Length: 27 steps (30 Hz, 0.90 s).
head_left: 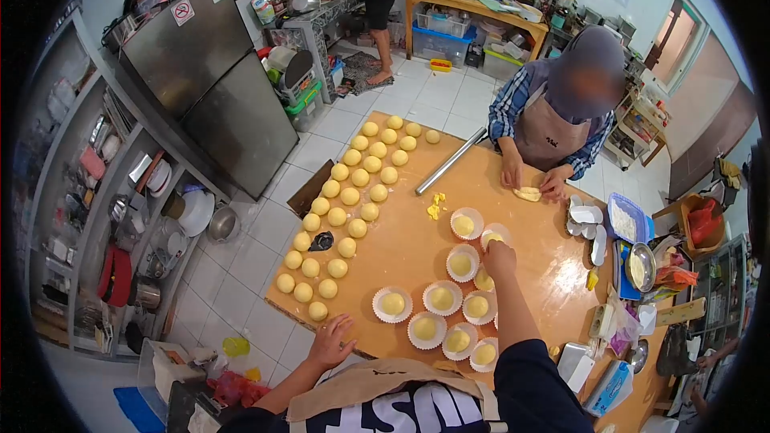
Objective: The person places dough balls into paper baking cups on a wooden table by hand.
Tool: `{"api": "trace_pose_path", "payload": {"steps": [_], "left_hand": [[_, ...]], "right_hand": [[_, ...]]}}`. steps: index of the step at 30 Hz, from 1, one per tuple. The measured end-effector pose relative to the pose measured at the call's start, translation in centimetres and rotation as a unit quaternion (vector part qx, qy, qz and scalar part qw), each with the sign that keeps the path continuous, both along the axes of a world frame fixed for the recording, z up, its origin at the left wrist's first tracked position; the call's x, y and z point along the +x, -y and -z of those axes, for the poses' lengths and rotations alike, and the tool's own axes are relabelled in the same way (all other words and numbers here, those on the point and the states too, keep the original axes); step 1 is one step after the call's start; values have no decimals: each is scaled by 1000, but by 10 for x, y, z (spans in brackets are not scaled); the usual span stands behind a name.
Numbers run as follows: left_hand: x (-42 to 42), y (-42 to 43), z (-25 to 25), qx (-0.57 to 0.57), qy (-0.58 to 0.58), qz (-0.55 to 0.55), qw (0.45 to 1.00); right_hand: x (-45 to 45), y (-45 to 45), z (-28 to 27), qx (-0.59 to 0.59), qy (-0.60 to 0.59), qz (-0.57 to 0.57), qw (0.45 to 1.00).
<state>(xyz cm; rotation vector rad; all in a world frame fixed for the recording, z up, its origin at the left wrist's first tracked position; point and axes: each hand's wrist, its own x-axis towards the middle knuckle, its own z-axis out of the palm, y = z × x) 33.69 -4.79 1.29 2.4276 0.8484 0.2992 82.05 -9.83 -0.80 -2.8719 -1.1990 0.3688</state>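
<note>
My left hand (330, 342) rests at the front edge of the wooden table (417, 248), fingers stretched out and holding nothing. My right hand (499, 261) reaches over a group of white paper baking cups, its fingers curled down at the near side of a cup with pale yellow dough (494, 234). What its fingers grip is hidden under the hand. Another dough piece (484, 279) shows partly beside it. Several more filled cups, such as one paper cup (393, 304), stand to the left and nearer. Round dough balls (338, 216) lie in rows along the table's left side.
Across the table a co-worker (553, 112) handles a dough strip (527, 193). A metal rolling pin (451, 162) lies near yellow scraps (435, 206). Metal molds (587, 215), a blue tray (628, 218) and a bowl (640, 266) crowd the right. Another person (377, 0) stands behind.
</note>
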Motion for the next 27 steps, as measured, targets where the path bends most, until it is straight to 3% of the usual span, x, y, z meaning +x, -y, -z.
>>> {"api": "trace_pose_path", "payload": {"steps": [5, 8, 11, 14, 18, 25, 27], "left_hand": [[-3, -3, 2, -7, 5, -1, 1000], [-5, -3, 5, -10, 13, 9, 1000], [-3, -4, 6, 9, 7, 20, 1000], [-2, -6, 4, 0, 12, 19, 1000], [-6, -7, 4, 3, 7, -3, 1000], [-7, -6, 3, 8, 2, 10, 1000], [-6, -8, 1, 5, 6, 11, 1000]], "right_hand": [[-17, 11, -39, 26, -26, -31, 999], [-22, -1, -48, 135, 9, -76, 988], [-27, -19, -23, 209, 102, -154, 960], [-33, -31, -9, 83, 88, -180, 976], [-53, -37, -2, 107, 83, -221, 966], [-62, -31, -20, 150, 22, -164, 975], [-45, -25, -12, 260, -44, -111, 958]]}}
